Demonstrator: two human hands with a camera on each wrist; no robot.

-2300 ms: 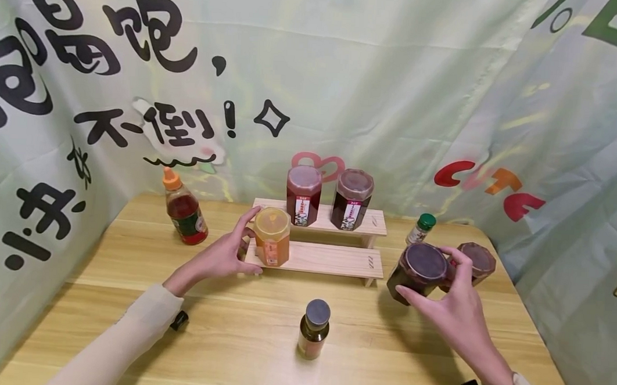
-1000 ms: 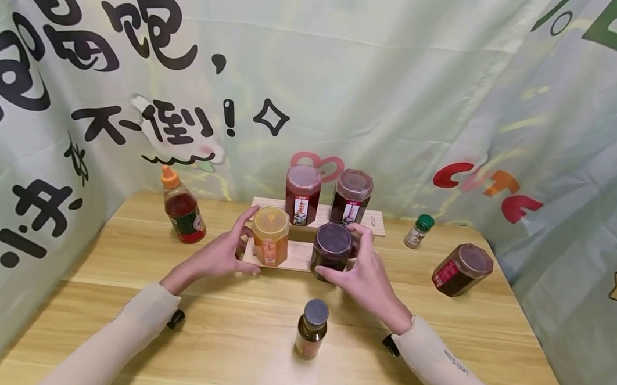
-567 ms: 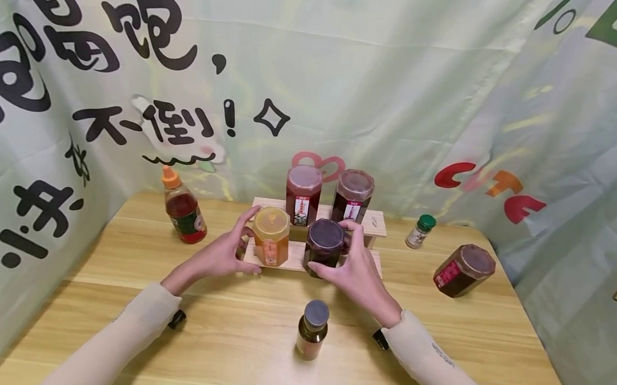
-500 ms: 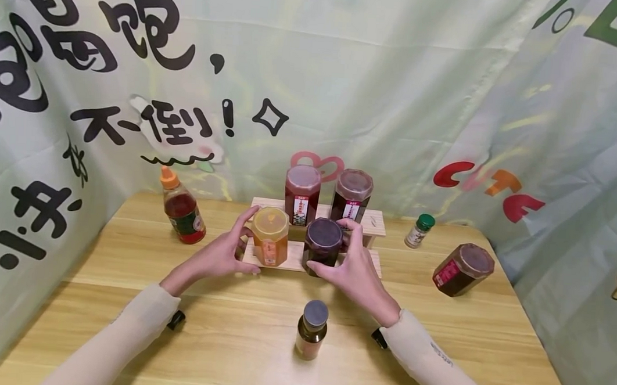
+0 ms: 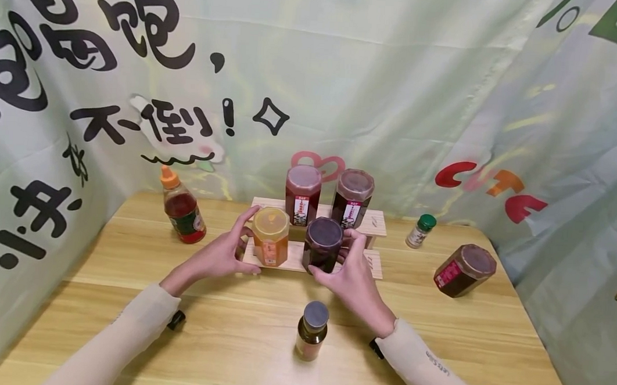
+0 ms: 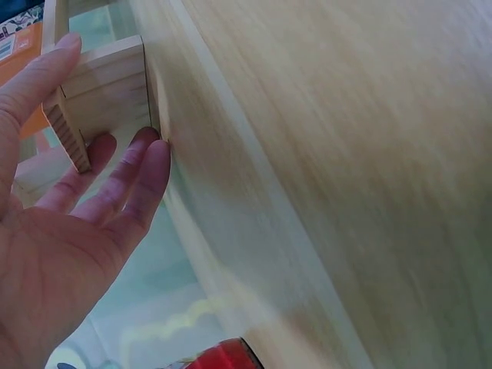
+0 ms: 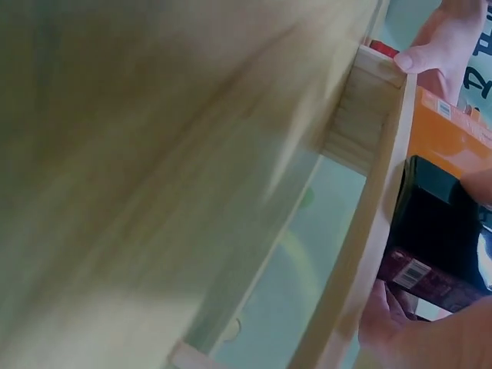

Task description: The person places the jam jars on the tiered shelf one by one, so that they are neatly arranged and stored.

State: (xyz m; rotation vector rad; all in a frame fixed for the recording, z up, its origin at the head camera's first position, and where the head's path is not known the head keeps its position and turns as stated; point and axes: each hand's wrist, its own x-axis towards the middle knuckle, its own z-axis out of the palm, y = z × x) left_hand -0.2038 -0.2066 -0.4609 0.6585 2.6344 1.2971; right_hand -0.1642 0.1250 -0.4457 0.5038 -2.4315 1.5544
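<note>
My right hand [image 5: 353,282] holds a dark, many-sided jar [image 5: 322,248] that stands on the lower step of a small wooden rack [image 5: 359,259]. Its thumb lies on the jar's front and its fingers on the right side; in the right wrist view the dark jar [image 7: 434,223] sits against the rack's edge. My left hand [image 5: 221,252] grips the left end of the rack, thumb at the front edge, fingers bent behind, as the left hand [image 6: 77,215] in the left wrist view shows. Just right of it stands an amber jar [image 5: 270,240].
On the upper step stand a red jar [image 5: 302,195] and another dark jar [image 5: 352,197]. A sauce bottle [image 5: 183,209] is at left, a brown bottle [image 5: 311,332] in front. To the right are a green-capped shaker [image 5: 420,230] and a dark jar [image 5: 463,270].
My right hand has brought the dark jar from the table's right side left onto the rack's lower step, beside the amber jar. Its fingers have since shifted slightly. The left hand has stayed put.
</note>
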